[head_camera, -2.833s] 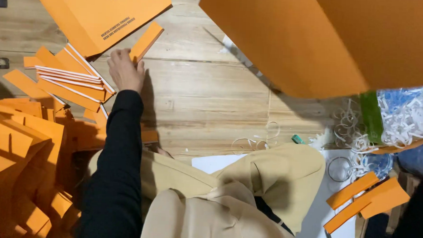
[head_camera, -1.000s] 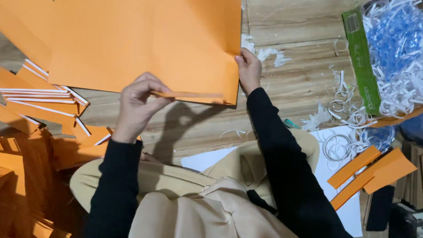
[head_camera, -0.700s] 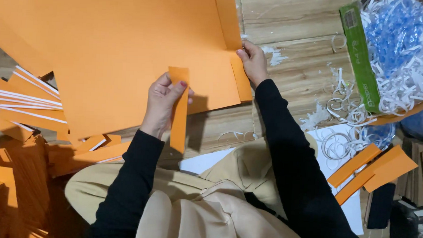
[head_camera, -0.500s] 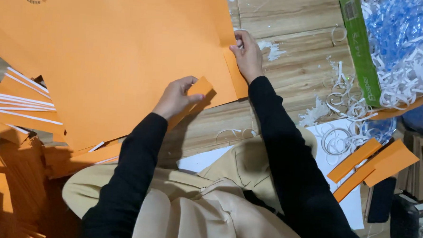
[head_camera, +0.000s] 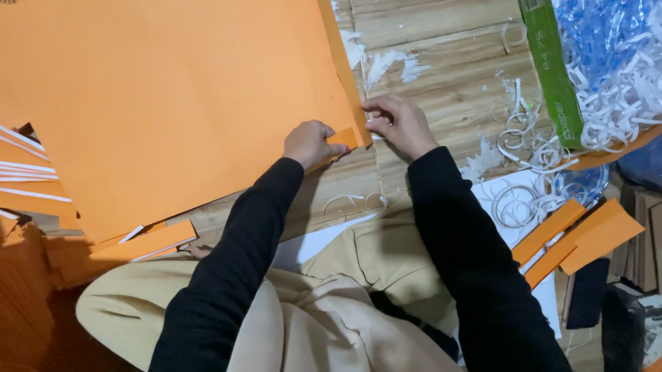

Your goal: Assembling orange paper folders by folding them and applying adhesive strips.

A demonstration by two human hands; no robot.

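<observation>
Both grips are closed on paper at the lower right corner of the big orange sheet (head_camera: 163,104), which lies flat on the wooden floor (head_camera: 442,34) and spreads up and to the left, away from the person. Its right edge is a narrow folded flap (head_camera: 343,67) whose long axis runs from the top of the view down to that corner. Stacks of folded orange pieces (head_camera: 19,172) lie under and beside the sheet on the left; a green box of white paper trimmings (head_camera: 618,79) sits well apart to the upper right, with loose orange strips (head_camera: 574,237) near the right knee. The right hand (head_camera: 399,123) pinches the flap's lower end, thumb and fingers shut on the edge. The left hand (head_camera: 310,143) is just beside it, nearly touching, fingers curled over the small bottom tab (head_camera: 345,138) at the corner
</observation>
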